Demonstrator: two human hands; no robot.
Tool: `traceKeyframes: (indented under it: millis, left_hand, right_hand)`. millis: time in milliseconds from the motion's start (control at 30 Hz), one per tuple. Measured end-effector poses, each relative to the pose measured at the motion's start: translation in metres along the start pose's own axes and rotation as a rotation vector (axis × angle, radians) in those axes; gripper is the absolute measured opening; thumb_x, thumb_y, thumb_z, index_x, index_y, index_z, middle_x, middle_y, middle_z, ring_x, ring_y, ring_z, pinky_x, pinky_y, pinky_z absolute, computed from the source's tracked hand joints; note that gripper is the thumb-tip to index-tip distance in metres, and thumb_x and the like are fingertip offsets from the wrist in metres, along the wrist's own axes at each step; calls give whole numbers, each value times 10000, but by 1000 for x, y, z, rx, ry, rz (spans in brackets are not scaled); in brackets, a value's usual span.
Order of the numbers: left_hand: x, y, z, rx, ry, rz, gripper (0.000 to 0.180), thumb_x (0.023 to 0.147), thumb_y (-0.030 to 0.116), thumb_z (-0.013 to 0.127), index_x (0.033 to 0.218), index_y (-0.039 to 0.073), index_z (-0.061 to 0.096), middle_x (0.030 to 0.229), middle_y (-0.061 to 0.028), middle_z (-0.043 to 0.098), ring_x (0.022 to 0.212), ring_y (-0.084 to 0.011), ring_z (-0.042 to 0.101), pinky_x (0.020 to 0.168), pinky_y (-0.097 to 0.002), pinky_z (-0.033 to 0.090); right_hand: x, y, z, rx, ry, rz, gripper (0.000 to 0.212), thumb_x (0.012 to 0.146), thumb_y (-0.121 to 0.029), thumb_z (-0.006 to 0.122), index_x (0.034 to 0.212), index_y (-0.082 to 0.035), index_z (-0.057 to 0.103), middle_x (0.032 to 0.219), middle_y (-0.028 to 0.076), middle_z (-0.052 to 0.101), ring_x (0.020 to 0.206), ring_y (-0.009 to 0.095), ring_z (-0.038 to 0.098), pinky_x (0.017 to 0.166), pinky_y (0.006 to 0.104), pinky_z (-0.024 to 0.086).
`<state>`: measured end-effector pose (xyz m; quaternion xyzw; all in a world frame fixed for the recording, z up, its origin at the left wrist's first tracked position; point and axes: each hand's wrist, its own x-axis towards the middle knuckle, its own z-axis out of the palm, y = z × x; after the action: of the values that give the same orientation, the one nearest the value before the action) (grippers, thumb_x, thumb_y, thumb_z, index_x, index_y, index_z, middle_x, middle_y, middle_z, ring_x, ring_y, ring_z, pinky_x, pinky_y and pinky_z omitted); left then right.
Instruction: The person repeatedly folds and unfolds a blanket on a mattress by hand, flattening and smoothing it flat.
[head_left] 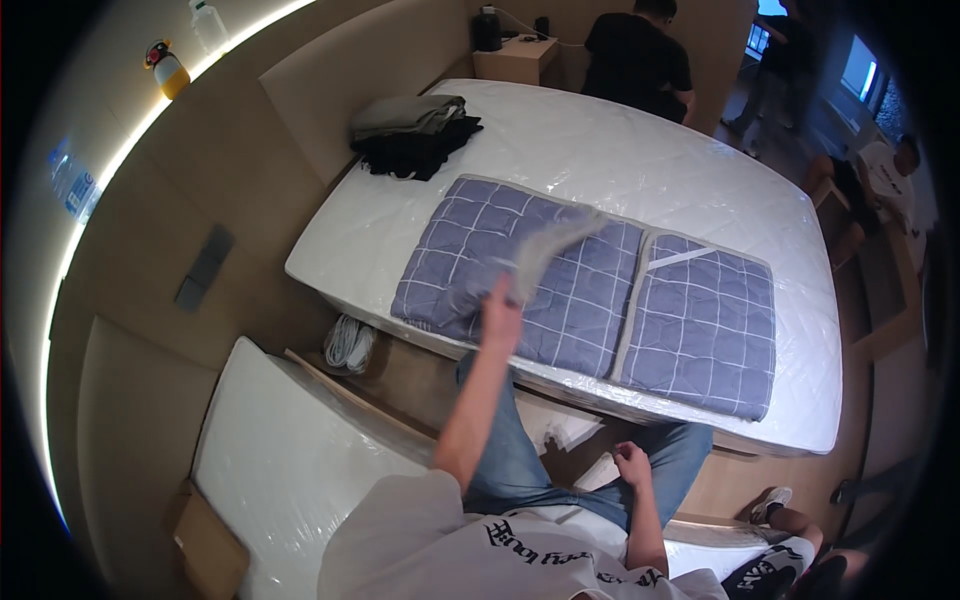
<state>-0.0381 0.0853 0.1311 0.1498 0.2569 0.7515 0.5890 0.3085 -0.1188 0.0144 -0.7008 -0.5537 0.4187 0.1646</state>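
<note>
Grey-purple quilt (585, 290) spread around your left grip (502, 312), which pinched its blurred edge; your right grip (631, 464) curled, contents unclear.

Here before me, a bed mattress (740, 195), white under shiny clear plastic, a grey-blue quilted pad (700, 340), white grid lines, pale trim band (632, 310) crossing it, lying flat on the side nearest me, up left, folded clothes (415, 145), grey-green atop black
</note>
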Motion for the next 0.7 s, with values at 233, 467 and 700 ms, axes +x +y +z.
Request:
traceKeyframes:
  millis: [233, 467, 700]
  left_hand:
    - [93, 273, 6, -150, -225, 501, 447, 855, 286, 480, 1242, 82, 386, 1289, -111, 404, 1175, -275, 402, 994, -530, 253]
    - [141, 286, -107, 510, 154, 273, 755, 835, 585, 377, 1396, 163, 98, 1447, -126, 63, 1339, -243, 53, 1041, -515, 24]
    - [62, -49, -90, 1921, -93, 300, 607, 811, 319, 523, 1299, 21, 322, 1371, -197, 258, 1289, -331, 206, 1037, -495, 122]
  right_hand:
    - [37, 11, 17, 10, -48, 20, 269, 714, -147, 564, 945, -14, 598, 801, 151, 644, 728, 235, 640, 685, 321, 493]
    - [74, 16, 29, 306, -228, 114, 200, 810, -131, 527, 976, -23, 553, 839, 60, 607, 704, 154, 618, 558, 275, 492]
    - [99, -92, -8, 1299, -157, 182, 423, 852, -370, 520, 1165, -91, 468, 1120, 91, 539, 1036, 213, 513, 878, 368, 400]
